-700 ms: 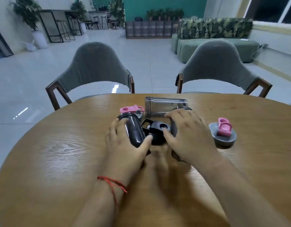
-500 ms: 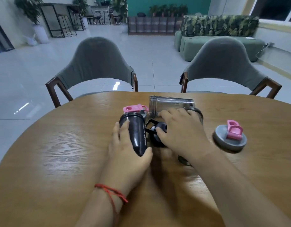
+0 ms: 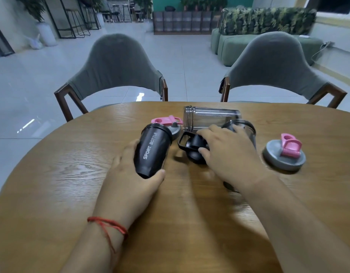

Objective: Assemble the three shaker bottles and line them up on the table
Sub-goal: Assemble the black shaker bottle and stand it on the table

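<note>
My left hand point(image 3: 130, 182) grips the black bottle point(image 3: 152, 152), tilted on the wooden table point(image 3: 52, 174). My right hand point(image 3: 229, 152) pinches the black lid point(image 3: 192, 148), which lies between that bottle and two clear bottles; one clear bottle point(image 3: 209, 118) lies on its side, and a grey-pink lid point(image 3: 282, 154) sits well apart to the right.

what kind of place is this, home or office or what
Probably an office lounge or café-style common area, not a home: a round wooden table with two grey chairs, a green sofa beyond, bar stools at a high counter, and potted plants across a wide tiled floor.
</note>
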The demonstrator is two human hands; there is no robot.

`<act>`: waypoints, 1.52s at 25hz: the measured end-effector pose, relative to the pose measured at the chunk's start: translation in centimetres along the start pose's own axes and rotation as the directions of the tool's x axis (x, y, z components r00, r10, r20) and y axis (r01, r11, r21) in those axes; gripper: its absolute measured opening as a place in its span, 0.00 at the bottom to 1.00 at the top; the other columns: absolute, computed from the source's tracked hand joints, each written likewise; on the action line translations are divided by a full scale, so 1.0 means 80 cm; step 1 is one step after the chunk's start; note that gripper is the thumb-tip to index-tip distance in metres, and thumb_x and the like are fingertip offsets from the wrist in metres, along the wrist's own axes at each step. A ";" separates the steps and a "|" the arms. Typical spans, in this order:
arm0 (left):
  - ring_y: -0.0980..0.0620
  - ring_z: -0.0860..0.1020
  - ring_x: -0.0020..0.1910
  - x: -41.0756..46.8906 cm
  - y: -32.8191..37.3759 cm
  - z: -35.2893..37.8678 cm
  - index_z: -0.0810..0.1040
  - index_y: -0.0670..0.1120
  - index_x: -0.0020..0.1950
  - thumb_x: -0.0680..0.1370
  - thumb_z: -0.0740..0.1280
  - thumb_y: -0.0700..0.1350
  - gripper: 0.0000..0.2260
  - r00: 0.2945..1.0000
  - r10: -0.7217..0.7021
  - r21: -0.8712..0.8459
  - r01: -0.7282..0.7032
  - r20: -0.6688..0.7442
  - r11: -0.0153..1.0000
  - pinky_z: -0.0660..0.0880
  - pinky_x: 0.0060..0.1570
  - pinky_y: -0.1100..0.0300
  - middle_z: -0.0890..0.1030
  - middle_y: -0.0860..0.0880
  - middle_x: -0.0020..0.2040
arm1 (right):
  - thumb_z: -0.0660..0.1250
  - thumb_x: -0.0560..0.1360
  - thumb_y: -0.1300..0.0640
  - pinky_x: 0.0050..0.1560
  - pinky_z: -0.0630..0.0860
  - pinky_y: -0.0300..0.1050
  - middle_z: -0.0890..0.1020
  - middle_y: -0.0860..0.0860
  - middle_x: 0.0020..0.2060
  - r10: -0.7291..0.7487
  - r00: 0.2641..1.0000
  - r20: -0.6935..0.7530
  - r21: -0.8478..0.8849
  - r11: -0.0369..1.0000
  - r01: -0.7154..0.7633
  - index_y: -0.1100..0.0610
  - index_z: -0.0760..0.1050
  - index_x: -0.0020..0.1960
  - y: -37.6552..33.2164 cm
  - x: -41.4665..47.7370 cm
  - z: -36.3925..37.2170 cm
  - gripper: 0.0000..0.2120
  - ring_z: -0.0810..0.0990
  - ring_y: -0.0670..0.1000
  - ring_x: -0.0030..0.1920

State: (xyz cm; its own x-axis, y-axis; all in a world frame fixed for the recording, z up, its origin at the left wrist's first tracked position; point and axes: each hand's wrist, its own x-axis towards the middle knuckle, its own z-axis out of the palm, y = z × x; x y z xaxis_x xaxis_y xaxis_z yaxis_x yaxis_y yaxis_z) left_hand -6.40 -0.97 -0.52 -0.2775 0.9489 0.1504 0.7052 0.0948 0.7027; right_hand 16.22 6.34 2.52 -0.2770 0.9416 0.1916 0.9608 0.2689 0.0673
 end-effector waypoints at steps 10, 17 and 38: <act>0.47 0.86 0.56 0.007 0.011 -0.033 0.76 0.53 0.69 0.68 0.80 0.55 0.30 0.995 0.082 -0.730 -0.097 -0.057 0.676 0.84 0.55 0.49 0.84 0.46 0.60 | 0.71 0.86 0.55 0.68 0.81 0.48 0.89 0.43 0.62 0.405 0.893 -0.194 0.953 0.294 0.074 0.40 0.83 0.67 0.036 -0.048 -0.016 0.14 0.86 0.45 0.65; 0.42 0.82 0.58 -0.002 0.005 -0.003 0.79 0.50 0.70 0.80 0.68 0.52 0.19 0.988 0.149 -0.869 -0.031 0.049 0.493 0.80 0.48 0.50 0.82 0.41 0.64 | 0.63 0.88 0.64 0.62 0.85 0.49 0.90 0.53 0.63 0.379 0.922 -0.076 0.929 -0.309 0.204 0.51 0.83 0.72 0.053 -0.051 0.003 0.18 0.88 0.55 0.66; 0.49 0.80 0.52 -0.006 0.020 -0.006 0.77 0.45 0.70 0.69 0.77 0.70 0.40 0.983 0.179 -0.885 -0.052 0.035 0.462 0.79 0.46 0.57 0.81 0.44 0.61 | 0.70 0.81 0.53 0.69 0.81 0.58 0.89 0.54 0.65 0.202 0.970 -0.136 0.956 -0.231 0.182 0.47 0.85 0.72 0.041 -0.056 0.018 0.20 0.86 0.57 0.70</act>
State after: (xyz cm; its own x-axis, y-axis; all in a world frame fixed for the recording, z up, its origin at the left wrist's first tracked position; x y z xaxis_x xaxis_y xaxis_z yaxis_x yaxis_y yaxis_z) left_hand -5.48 -1.40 0.85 -0.1238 0.9605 0.2492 -0.2373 -0.2725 0.9324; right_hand 20.59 3.30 0.51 -0.0763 0.9399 0.3330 -0.2613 0.3034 -0.9163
